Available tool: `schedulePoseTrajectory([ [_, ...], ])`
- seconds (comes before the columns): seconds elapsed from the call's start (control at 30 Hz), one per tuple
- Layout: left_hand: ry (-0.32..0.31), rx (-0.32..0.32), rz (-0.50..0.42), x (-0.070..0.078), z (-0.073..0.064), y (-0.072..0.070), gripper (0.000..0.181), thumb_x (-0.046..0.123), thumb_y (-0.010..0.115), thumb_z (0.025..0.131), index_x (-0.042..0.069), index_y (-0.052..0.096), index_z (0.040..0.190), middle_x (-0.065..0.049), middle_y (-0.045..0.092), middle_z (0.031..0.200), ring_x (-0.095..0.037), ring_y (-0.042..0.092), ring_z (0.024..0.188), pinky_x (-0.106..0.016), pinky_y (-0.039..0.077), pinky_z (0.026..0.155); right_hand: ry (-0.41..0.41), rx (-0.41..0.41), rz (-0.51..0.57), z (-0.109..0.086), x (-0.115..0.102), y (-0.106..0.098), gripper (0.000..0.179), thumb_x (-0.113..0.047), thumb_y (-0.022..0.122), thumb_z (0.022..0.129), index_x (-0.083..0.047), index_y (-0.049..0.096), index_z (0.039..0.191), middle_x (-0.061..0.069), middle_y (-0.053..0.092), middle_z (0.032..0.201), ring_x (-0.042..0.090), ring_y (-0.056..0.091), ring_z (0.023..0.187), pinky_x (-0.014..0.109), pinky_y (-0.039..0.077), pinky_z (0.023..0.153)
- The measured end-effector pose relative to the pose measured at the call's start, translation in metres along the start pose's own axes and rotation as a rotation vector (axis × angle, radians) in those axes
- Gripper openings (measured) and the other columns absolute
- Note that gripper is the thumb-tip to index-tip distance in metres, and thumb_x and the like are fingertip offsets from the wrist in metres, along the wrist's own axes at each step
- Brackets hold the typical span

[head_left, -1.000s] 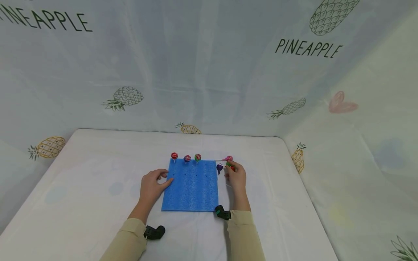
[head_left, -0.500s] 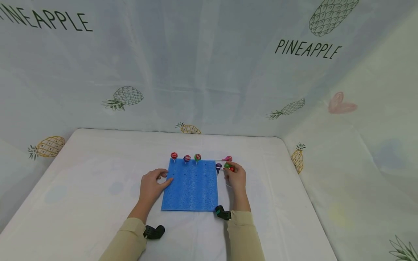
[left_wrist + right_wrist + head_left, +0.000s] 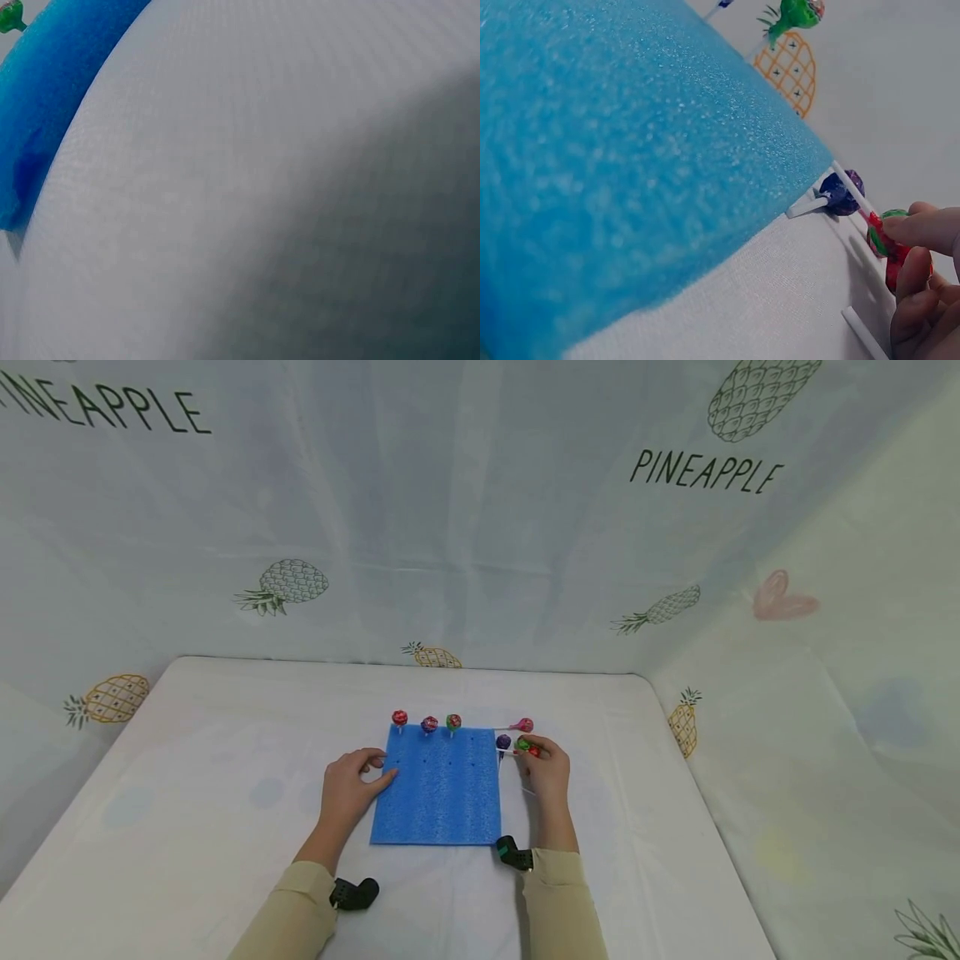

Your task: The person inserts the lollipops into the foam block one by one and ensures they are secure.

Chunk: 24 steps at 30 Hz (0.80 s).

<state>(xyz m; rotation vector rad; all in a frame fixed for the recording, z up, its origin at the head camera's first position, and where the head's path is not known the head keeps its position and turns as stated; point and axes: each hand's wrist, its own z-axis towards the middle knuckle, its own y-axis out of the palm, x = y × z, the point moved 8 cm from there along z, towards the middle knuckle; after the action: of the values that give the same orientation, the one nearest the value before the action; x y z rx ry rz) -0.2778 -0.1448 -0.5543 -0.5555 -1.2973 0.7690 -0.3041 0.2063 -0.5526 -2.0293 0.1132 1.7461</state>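
A blue foam board point(image 3: 437, 802) with rows of small holes lies before me. In its far part several lollipops stand upright: a red one point(image 3: 400, 717), a red-and-blue one point(image 3: 429, 725) and a green one point(image 3: 453, 722). At the board's left edge my left hand point(image 3: 349, 787) holds it, thumb on top. My right hand point(image 3: 548, 768), right of the board, pinches a red-and-green lollipop point(image 3: 877, 234) by its wrapped head, its white stick towards the board. Beside this stick sits a purple lollipop point(image 3: 842, 193). The left wrist view shows the foam board point(image 3: 60, 82) but no hand.
A pink lollipop point(image 3: 522, 725) lies beyond my right hand, its stick pointing left. Another white stick point(image 3: 865, 334) shows below the right fingers. The white table point(image 3: 225, 760) meets a pineapple-printed cloth point(image 3: 480, 527) at the back.
The stick of the lollipop in my right hand has come into view, pointing left. My right hand has shifted slightly to the right. The left hand and the foam board keep their place.
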Motion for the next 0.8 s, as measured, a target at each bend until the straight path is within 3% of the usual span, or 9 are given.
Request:
schedulePoseTrajectory([
  [0.5, 0.01, 0.01, -0.013, 0.0, -0.001, 0.0, 0.042, 0.034, 0.079, 0.082, 0.008, 0.068, 0.113, -0.003, 0.067, 0.093, -0.023, 0.056, 0.088, -0.047, 0.041, 0.085, -0.006, 0.011, 0.051, 0.002, -0.002, -0.007, 0.02, -0.007, 0.068, 0.09, -0.011, 0.072, 0.109, 0.009, 0.062, 0.119, 0.016, 0.054, 0.051, 0.021, 0.044, 0.049],
  [0.6, 0.015, 0.012, -0.01, 0.0, -0.001, 0.0, 0.041, 0.034, 0.079, 0.082, 0.008, 0.068, 0.112, -0.003, 0.067, 0.093, -0.023, 0.056, 0.088, -0.047, 0.041, 0.085, -0.047, 0.027, 0.032, 0.003, -0.008, -0.009, 0.02, -0.01, 0.07, 0.09, -0.011, 0.073, 0.109, 0.008, 0.065, 0.117, 0.018, 0.061, 0.076, 0.027, 0.05, 0.069],
  [0.7, 0.019, 0.014, -0.006, 0.001, -0.001, -0.001, 0.041, 0.034, 0.078, 0.082, 0.007, 0.068, 0.112, -0.003, 0.068, 0.092, -0.023, 0.057, 0.088, -0.047, 0.042, 0.085, -0.091, 0.039, 0.037, 0.001, -0.017, -0.008, 0.021, -0.01, 0.071, 0.089, -0.009, 0.073, 0.109, 0.009, 0.066, 0.117, 0.022, 0.058, 0.105, 0.036, 0.047, 0.087],
  [0.8, 0.024, 0.015, -0.003, 0.002, -0.001, -0.002, 0.041, 0.034, 0.078, 0.083, 0.007, 0.068, 0.112, -0.003, 0.068, 0.092, -0.024, 0.057, 0.088, -0.048, 0.042, 0.085, -0.095, 0.031, 0.078, -0.003, -0.024, -0.004, 0.021, -0.009, 0.072, 0.088, -0.008, 0.073, 0.109, 0.009, 0.067, 0.117, 0.023, 0.056, 0.107, 0.033, 0.049, 0.083],
])
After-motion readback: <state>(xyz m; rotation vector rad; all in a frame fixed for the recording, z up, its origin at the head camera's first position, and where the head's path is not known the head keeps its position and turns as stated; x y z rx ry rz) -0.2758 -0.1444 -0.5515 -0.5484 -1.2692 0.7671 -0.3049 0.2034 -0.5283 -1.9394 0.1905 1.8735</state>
